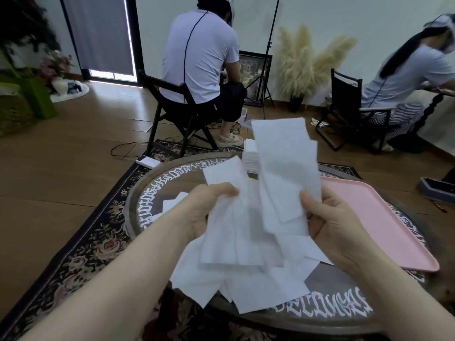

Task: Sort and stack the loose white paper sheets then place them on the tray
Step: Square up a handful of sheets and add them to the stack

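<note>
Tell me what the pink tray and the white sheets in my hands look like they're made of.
The pink tray looks like moulded plastic: even matte colour, rounded raised rim. The white sheets look like thin matte paper or tissue: they bend limply and lower layers show faintly through. Which of the two, I can't tell.

Home living room, floral rug [98, 244], pampas grass [307, 62]

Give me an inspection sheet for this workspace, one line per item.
Surface: round table with white lettering, on a floral rug.
Job's things: loose sheets piled on the table; neat stack at the far edge; pink tray bare.
Clutter: white device by the table.
Grippers: left hand and right hand each grip sheets.
Cables: black cable on the floor.
Surroundings: two seated people, tripod, pampas grass.
</note>
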